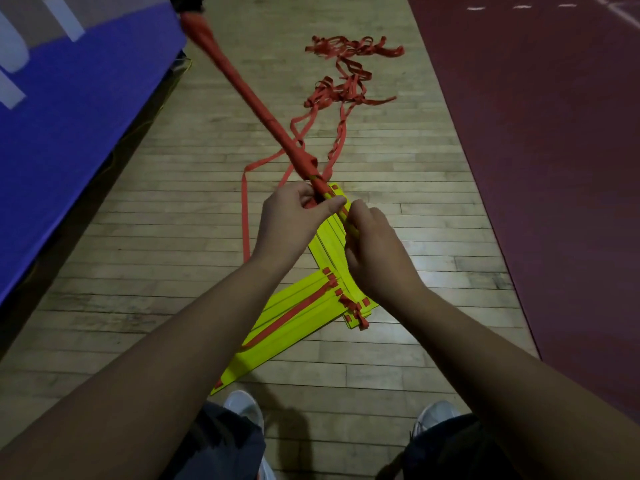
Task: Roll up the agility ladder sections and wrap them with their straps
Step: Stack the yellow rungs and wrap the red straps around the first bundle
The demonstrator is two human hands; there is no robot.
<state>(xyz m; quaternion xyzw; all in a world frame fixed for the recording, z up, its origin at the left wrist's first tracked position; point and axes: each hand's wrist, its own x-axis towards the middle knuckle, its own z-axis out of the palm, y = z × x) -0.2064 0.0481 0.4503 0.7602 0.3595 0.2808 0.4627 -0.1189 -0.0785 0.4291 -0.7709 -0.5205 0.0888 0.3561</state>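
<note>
Pale wooden floor (415, 188) down the middle, boards scuffed and worn, and there's a bright patch of glare (427, 268) on it over to the right. Along the left, a big blue panel (69, 140) slants up the side, with white markings (12, 50) at its top end. On the right-hand side, a dark maroon surface (554, 150) meets the boards along a straight edge, white dashed lines (521, 7) way up in the far corner. Down at the bottom, a white shoe (242, 407) and a second shoe (436, 415) planted on the boards, with dark clothing (228, 445) just over them.
</note>
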